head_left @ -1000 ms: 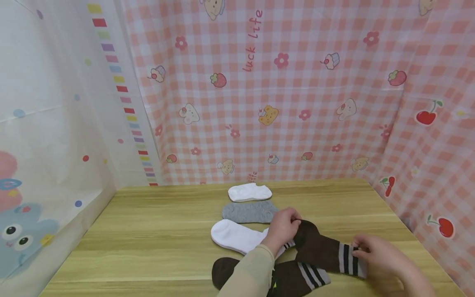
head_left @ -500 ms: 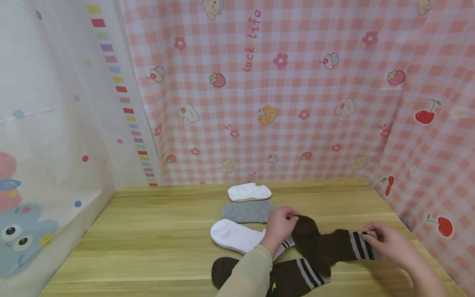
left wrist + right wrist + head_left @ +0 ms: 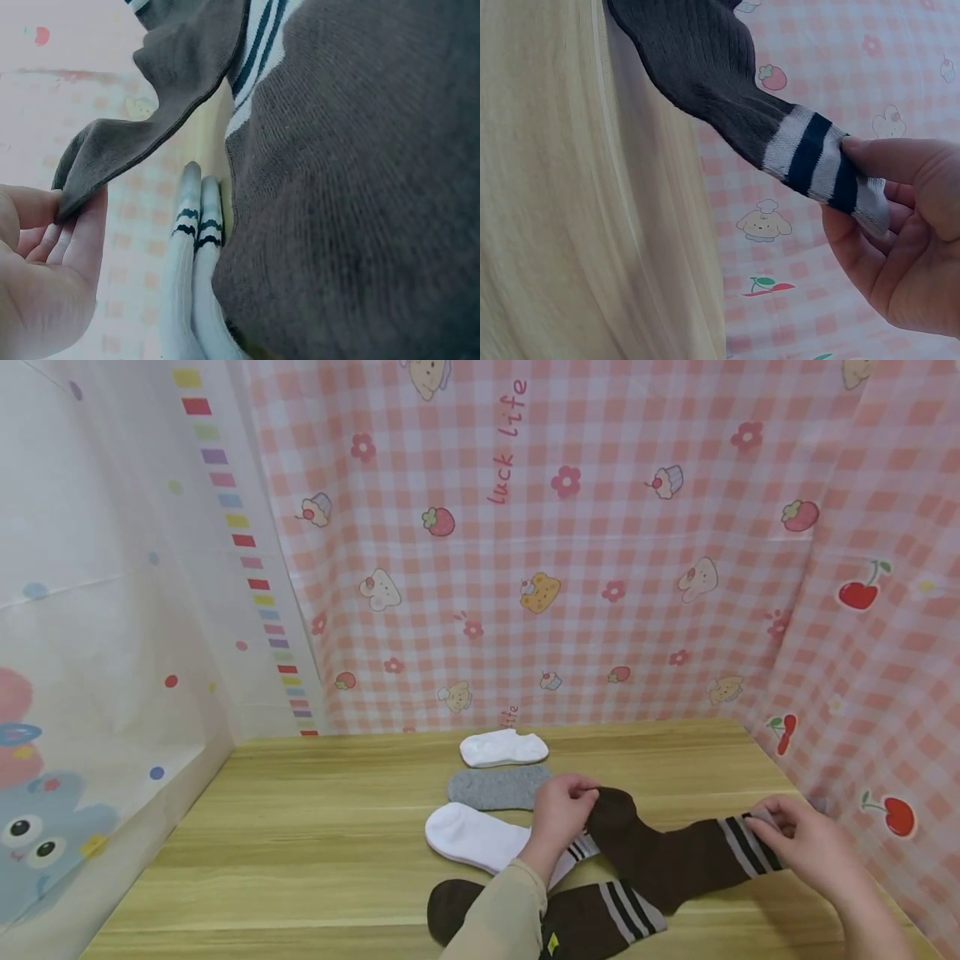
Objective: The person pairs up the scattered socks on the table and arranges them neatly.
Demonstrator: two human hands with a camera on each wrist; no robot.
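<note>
A dark brown sock (image 3: 675,862) with a grey-and-black striped cuff is stretched between both hands, raised off the table. My left hand (image 3: 561,814) pinches its toe end; the left wrist view shows thumb and fingers on the sock's tip. At the other end my right hand (image 3: 806,843) pinches the striped cuff, thumb on top in the right wrist view. Another brown striped sock (image 3: 592,914) lies on the table below, partly hidden by the left sleeve. Behind the left hand lie white socks (image 3: 476,837) with black-striped cuffs, partly covered by that hand.
Farther back on the wooden table (image 3: 315,827) lie a grey sock (image 3: 495,787) and a short white sock (image 3: 502,748), in a row with the others. A pink checked cloth (image 3: 570,543) hangs behind the table, with more cloth at both sides.
The right hand has moved right and slightly up with the cuff, so the brown sock is stretched out straighter. The left hand has shifted slightly left, still pinching the toe.
</note>
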